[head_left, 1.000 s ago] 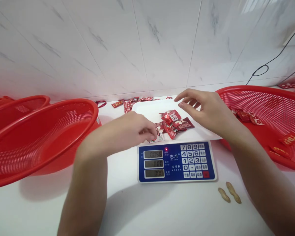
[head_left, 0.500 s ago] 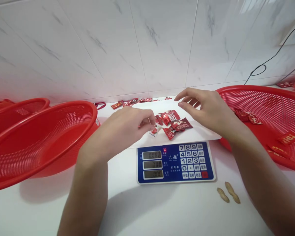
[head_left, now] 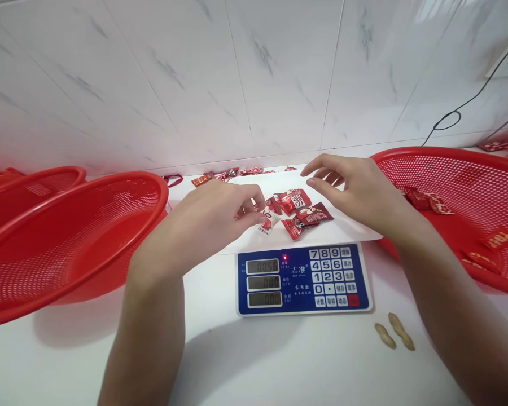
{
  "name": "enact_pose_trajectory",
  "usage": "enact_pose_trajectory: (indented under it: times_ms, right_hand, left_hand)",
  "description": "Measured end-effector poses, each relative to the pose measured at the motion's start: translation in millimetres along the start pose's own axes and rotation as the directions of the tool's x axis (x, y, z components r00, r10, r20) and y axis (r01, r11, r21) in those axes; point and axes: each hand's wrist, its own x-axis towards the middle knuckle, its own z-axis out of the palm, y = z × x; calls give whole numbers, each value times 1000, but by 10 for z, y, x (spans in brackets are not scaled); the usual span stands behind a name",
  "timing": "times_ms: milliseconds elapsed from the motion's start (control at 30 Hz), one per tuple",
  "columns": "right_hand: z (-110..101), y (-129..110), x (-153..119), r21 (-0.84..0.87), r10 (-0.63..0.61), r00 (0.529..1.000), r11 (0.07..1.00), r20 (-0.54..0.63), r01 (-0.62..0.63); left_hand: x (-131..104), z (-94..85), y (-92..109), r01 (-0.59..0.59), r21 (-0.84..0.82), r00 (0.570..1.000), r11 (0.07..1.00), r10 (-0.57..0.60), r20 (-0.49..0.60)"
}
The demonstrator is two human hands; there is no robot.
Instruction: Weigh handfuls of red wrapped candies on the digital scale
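Observation:
A white scale pan (head_left: 232, 244) carries several red-wrapped sweets (head_left: 294, 200) and one white-and-red wrapped sweet (head_left: 267, 221). My left hand (head_left: 214, 217) is over the pan's left side, fingers curled and thumb apart, beside the white wrapper. Red wrapping shows through the gap under its fingers, and I see nothing gripped. My right hand (head_left: 351, 183) hovers above the pan's right side, fingers loosely bent, thumb apart, holding nothing. In front, the scale's blue panel (head_left: 298, 301) has a keypad and three displays; the top one seems to read 0.056.
Red mesh baskets (head_left: 163, 194) stand on the left. Another red basket (head_left: 440, 151) at the right holds several red packets (head_left: 502, 238). Two peanuts (head_left: 401, 331) lie near the scale's right corner. More red packets (head_left: 237, 173) lie along the tiled wall, and a black cable (head_left: 469, 100) hangs there.
The top display now gives a different, lower number. My left hand has shifted slightly left and up, uncovering more of the white wrapper. My right hand has hardly moved.

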Motion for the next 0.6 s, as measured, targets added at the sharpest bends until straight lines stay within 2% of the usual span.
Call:
enact_pose_trajectory:
  times_ms: [600]
  right_hand:
    - [20, 22, 6, -6, 4, 1000, 1000, 25, -4]
  left_hand:
    - [12, 24, -16, 10, -22, 1000, 1000, -10, -1]
